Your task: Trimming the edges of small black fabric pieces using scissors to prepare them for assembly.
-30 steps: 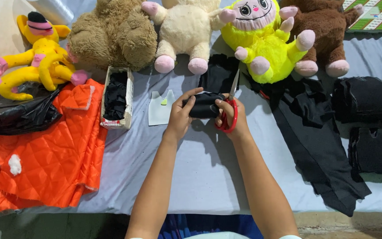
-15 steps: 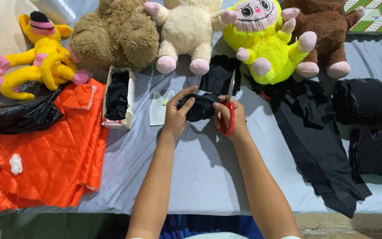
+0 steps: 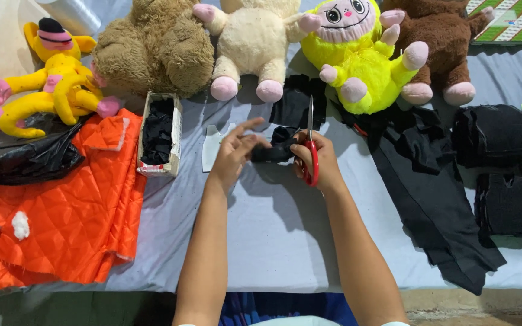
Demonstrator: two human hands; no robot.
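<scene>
Black fabric piece (image 3: 275,149) sits between both hands, just in front of the yellow plush (image 3: 357,57), over the grey sheet (image 3: 285,235). L hand (image 3: 232,158) pinches its left end w/ thumb + lower fingers; index and middle stick out spread, not gripping. R hand (image 3: 320,162) is closed through the red handles of the scissors (image 3: 311,142), knuckles curled; its fingertips seem to touch the fabric's right end, can't tell for sure.

Handling (judgement): fabric looks light, soft, floppy, prob felt or fleece, not slippery, not fragile; sags w/o support, so best pinched at the edge close to the cut line and kept taut. Scissors stiff, sharp: take by the handle loops only.

Orientation: fabric's long axis runs approx left-right, hand to hand. Scissors' long axis runs away from the person, tips pointing toward the yellow plush, handles nearest the body; blades look shut or nearly so.

Left of the yellow plush: small box (image 3: 159,133) w/ more black pieces. Right of it: black cloth stacks (image 3: 490,136).
</scene>
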